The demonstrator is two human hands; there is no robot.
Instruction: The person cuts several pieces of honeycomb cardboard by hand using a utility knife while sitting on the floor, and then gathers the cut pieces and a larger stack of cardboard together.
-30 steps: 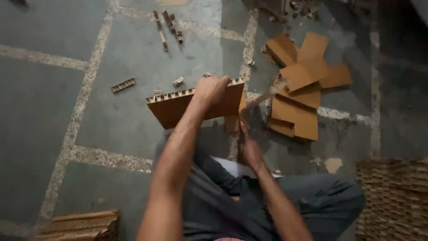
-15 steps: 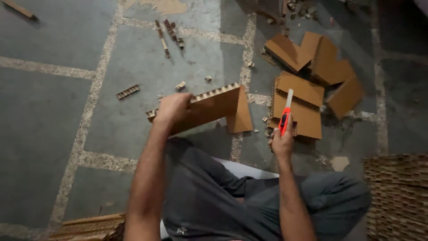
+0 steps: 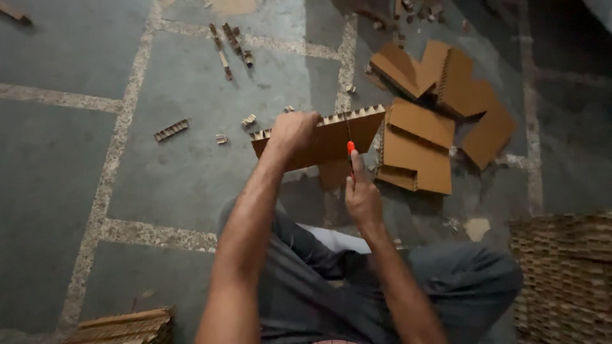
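Gripping a brown honeycomb cardboard panel [image 3: 325, 137] by its upper-left edge, the person's left hand [image 3: 292, 130] has its fingers closed over the board, which is held up on edge above the lap, toothed edge uppermost. Right hand [image 3: 362, 197] is wrapped tight round a cutter w/ an orange handle [image 3: 350, 150]; its blade stands against the panel's face, approx. at mid-width. Person sits on a grey stone floor [image 3: 185, 178] w/ pale joint lines, legs in grey trousers [image 3: 319, 280].

Woven basket [image 3: 564, 277] at lower right: contents can't be made out from this angle. Stack of corrugated pieces [image 3: 124, 325] at bottom left, count unclear.

Beyond the panel, a heap of cut cardboard slabs [image 3: 433, 114], approx. 5–6 overlapping, lies on the floor to the right. Small offcut strips [image 3: 171, 130] are scattered to the left: one ribbed strip alone, 2–3 tiny bits near the left hand, several more further off by a joint line.
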